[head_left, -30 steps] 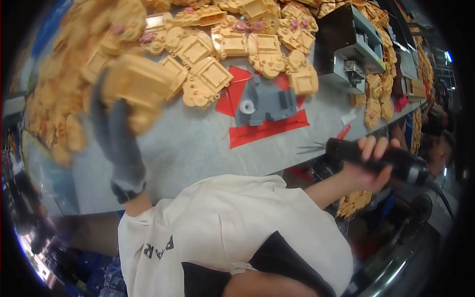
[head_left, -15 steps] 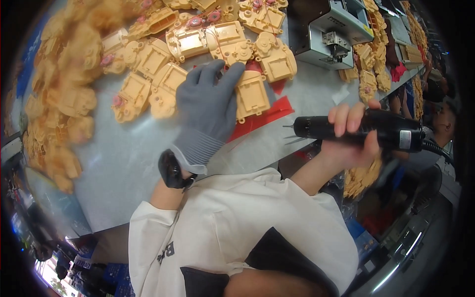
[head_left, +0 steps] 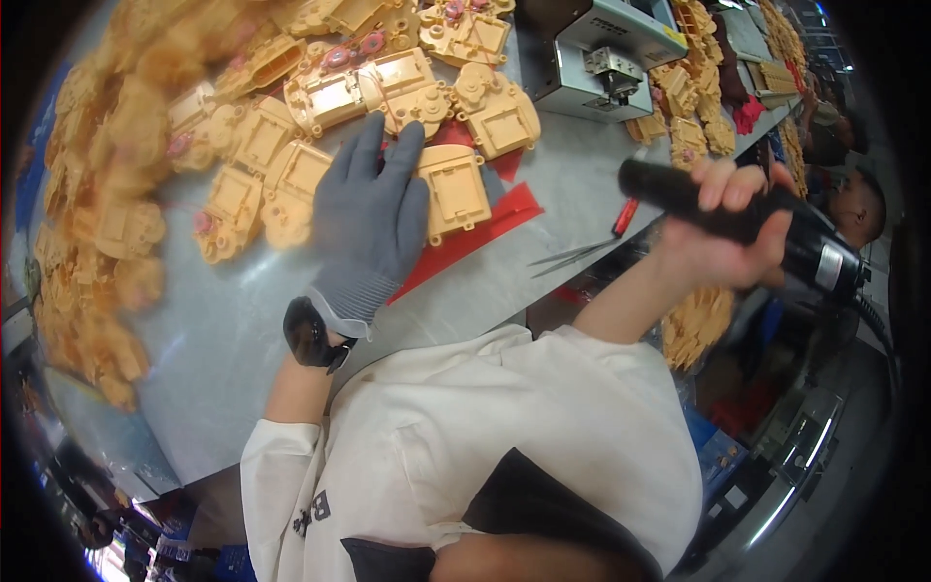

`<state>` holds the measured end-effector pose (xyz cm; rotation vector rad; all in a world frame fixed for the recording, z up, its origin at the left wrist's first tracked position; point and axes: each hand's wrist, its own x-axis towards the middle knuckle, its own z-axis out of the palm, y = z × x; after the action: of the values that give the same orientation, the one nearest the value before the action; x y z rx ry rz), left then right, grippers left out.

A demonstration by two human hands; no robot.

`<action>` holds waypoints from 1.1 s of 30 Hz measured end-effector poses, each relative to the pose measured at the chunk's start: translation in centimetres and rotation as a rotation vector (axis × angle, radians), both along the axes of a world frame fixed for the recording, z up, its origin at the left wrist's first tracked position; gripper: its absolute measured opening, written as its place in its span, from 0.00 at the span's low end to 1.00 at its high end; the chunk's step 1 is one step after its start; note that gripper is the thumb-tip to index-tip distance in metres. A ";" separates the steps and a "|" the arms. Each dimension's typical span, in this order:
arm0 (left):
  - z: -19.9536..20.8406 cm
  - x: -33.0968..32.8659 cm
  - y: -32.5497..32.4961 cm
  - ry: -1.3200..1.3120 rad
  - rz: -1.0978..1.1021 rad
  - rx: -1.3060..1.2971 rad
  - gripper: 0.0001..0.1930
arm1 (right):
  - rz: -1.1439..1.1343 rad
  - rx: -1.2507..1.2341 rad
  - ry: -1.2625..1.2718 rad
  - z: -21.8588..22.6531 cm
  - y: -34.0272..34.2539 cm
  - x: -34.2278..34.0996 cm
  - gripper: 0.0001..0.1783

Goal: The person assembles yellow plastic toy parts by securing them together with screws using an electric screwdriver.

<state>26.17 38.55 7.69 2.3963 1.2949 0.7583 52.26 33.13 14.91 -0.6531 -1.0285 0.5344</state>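
Observation:
My left hand (head_left: 373, 209), in a grey knitted glove, lies with its fingers stretched out at the left edge of a yellow plastic housing (head_left: 456, 191). That housing has a rectangular recess and rests partly on a red sheet (head_left: 485, 231). In my bare right hand (head_left: 732, 218), a black electric screwdriver (head_left: 669, 189) is gripped around its body, raised over the table's right edge. Its front end points up and left, blurred by motion, so the bit is hard to make out. The screwdriver's cord runs off to the right.
More yellow housings (head_left: 233, 209) are strewn and heaped along the left and far side, some with pink round parts. A grey metal machine (head_left: 606, 63) stands at the far right. A red-handled tool with thin metal prongs (head_left: 572, 256) lies at the table's edge. Another person (head_left: 858, 209) is at right.
The screwdriver has swung up and right, and its front end has tilted upward. The red handle of the pronged tool has come into sight. My left hand stays beside the same housing.

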 end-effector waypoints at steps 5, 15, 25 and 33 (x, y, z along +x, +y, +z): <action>-1.1 1.3 -2.0 -0.243 0.084 0.003 0.22 | -0.314 -0.063 -0.018 2.6 5.0 3.0 0.14; 1.3 -0.7 -2.1 -0.241 -0.089 -0.038 0.27 | -0.263 -0.074 -0.008 0.8 10.2 3.3 0.08; -2.3 0.1 -2.3 -0.154 0.002 0.046 0.33 | -0.159 -0.228 0.045 -1.0 6.9 0.0 0.13; -4.5 -0.5 -3.0 -0.310 0.030 0.034 0.34 | -0.280 -0.083 0.004 1.5 10.1 2.6 0.08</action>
<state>25.67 35.55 3.22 2.1781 1.1994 1.1173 54.87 43.20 16.42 -0.8545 -0.8964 0.3346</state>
